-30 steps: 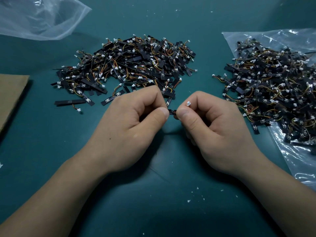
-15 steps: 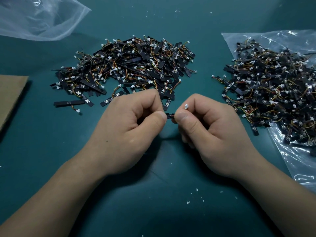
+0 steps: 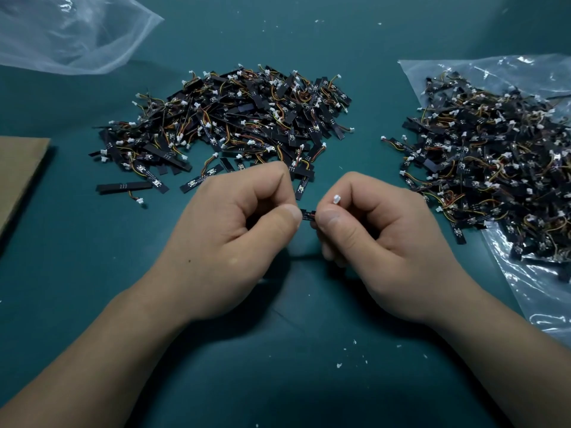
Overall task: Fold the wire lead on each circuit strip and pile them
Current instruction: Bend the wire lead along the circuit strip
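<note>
A small black circuit strip is pinched between both thumbs over the middle of the green table; only a short piece shows. My left hand grips its left end. My right hand grips its right end, and the lead's white connector sticks up by the right forefinger. A wide pile of black strips with orange and yellow wires lies just beyond my left hand. A second heap of strips rests on a clear plastic bag at the right.
A crumpled clear plastic bag lies at the far left. A brown cardboard sheet reaches in from the left edge. Small white crumbs are scattered on the green table near me.
Both hands have sunk slightly toward me with the strip still pinched between them. The white connector stays by the right forefinger. The piles have not moved.
</note>
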Demonstrator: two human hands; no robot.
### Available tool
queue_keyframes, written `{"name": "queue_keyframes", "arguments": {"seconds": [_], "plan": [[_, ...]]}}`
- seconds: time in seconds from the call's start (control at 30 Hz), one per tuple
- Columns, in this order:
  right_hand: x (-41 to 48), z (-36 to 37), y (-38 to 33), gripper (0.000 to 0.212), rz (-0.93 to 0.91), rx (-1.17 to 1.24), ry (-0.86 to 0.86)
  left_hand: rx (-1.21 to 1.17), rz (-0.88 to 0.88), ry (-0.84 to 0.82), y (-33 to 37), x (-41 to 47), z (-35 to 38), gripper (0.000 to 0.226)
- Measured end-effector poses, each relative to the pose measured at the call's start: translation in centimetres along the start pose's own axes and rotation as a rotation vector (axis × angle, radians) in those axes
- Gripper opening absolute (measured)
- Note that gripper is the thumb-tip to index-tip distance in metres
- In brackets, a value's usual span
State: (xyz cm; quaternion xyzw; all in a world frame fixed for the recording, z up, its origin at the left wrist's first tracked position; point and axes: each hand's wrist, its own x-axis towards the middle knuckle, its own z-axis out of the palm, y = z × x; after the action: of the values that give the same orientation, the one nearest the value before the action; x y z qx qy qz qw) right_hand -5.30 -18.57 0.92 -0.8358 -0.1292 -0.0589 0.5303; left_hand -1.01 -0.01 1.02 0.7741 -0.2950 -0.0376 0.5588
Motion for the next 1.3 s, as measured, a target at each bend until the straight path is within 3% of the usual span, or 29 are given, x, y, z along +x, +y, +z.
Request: {"name": "queue_keyframes", "arguments": {"seconds": [0.5, 0.67, 1.3], "plan": [[-0.09, -0.05, 0.09, 0.021, -0.014, 0.011, -0.008, -0.015, 0.009, -0.001, -0.03, -0.03, -0.05, 0.023], [-0.21, 0.03, 0.04, 0.021, -0.056, -0.038, 0.067, -0.025, 0.006, 0.002, -0.07, 0.04, -0.03, 0.022], [-0.13, 0.04, 0.30, 0.020, -0.030, 0.020, 0.006, -0.018, 0.025, 0.022, -0.15, 0.00, -0.15, 0.021]]}}
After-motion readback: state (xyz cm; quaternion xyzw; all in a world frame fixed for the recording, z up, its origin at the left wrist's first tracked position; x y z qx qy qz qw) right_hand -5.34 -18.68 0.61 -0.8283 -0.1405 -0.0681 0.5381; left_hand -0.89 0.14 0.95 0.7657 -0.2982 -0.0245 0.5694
